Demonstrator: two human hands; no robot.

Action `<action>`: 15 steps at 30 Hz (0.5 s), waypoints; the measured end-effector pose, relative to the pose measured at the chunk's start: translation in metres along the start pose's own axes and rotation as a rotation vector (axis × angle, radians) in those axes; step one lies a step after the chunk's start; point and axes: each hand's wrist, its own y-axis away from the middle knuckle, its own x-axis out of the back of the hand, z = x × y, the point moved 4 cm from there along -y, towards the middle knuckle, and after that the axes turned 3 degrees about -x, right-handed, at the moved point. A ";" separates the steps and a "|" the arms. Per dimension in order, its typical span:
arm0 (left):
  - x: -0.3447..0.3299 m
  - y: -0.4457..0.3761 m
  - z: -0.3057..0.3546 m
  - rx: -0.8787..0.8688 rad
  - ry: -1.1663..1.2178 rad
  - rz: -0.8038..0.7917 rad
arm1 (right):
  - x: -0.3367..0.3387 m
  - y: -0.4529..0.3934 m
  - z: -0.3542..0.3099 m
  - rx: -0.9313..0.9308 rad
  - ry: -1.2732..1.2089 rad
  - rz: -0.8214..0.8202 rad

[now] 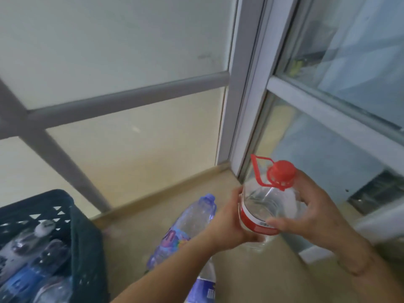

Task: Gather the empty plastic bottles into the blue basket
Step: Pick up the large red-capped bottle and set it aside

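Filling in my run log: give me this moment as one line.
both hands: left hand and right hand grip red-capped bottle | blue basket: holds bottles | floor: purple-capped bottle

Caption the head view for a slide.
Both hands, left hand and right hand, hold a red-capped bottle near the blue basket.

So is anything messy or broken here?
Nothing looks broken or spilled. Two bottles lie on the floor, not yet in the basket: a purple-capped bottle and a blue-labelled bottle. Both hands, left hand and right hand, hold the red-capped bottle.
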 end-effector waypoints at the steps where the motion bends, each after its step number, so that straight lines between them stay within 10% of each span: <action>1: -0.004 0.001 -0.004 0.015 -0.015 -0.008 | 0.001 0.004 0.009 -0.016 -0.021 0.007; 15: -0.003 0.032 0.011 0.065 -0.204 -0.021 | -0.019 0.041 0.034 -0.108 -0.138 0.131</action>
